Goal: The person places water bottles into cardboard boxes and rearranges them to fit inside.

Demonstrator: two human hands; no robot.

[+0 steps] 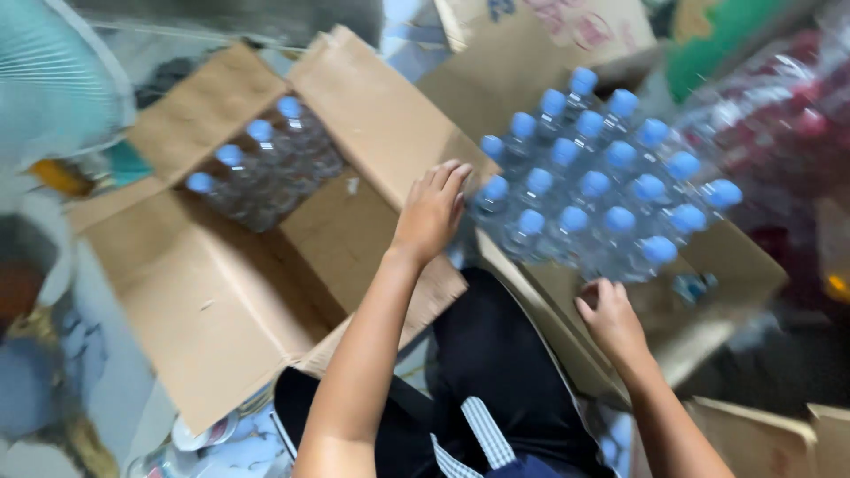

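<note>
A shrink-wrapped pack of clear water bottles with blue caps (595, 190) rests tilted on a flattened cardboard flap (726, 265) at the centre right. My left hand (431, 215) presses against the pack's left side, fingers together. Lower down, my right hand (609, 317) touches the pack's near edge; blur hides its grip. An open cardboard box (221, 301) lies to the left, with a row of several blue-capped bottles (257, 173) standing along its far side.
A pale green fan (49, 80) sits at the top left. Wrapped packs of red-capped bottles (779, 124) are stacked at the right. More cardboard (549, 31) lies behind. My dark-clothed lap (482, 372) is between the boxes.
</note>
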